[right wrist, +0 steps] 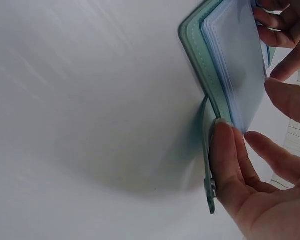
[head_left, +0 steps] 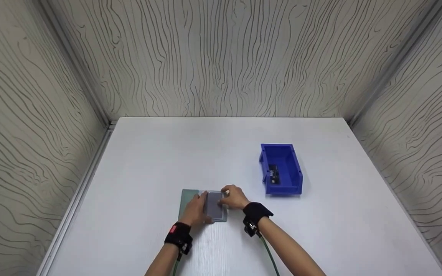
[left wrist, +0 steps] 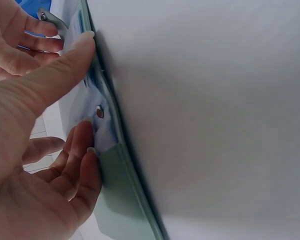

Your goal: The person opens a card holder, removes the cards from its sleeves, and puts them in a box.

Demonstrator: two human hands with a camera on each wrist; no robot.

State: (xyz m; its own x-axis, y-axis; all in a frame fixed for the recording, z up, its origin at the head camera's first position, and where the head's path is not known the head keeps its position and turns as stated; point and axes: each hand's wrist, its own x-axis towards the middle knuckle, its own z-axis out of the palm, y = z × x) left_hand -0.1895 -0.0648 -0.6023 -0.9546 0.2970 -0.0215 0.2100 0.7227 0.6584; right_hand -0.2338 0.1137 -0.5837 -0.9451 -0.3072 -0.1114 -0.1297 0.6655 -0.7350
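In the head view, an open card holder (head_left: 215, 209) is lying on the white table (head_left: 205, 153) between the two hands, its longer side running left to right and its clear sleeves standing lengthwise away from the person. Neither hand is nearer, as both are touching it: the left hand (head_left: 195, 211) is spanning the sleeves with its thumb at the near edge and its fingers towards the far edge, while the right hand (head_left: 235, 197) is pinching the right side. A blue bin (head_left: 283, 190) is standing beyond and to the right, nearer the right hand, with a dark card (head_left: 274, 174) lying inside. In the left wrist view, the left thumb is resting along the holder's edge, the other fingers are curling in against it, and a metal snap (left wrist: 100, 111) is showing between them. In the right wrist view, the right thumb and fingers are closing about the holder's edge, beside a strap (right wrist: 207, 150) sticking outward. The cover is appearing pale green and stitched, the sleeves cloudy and bluish; their contents are not reading clearly.
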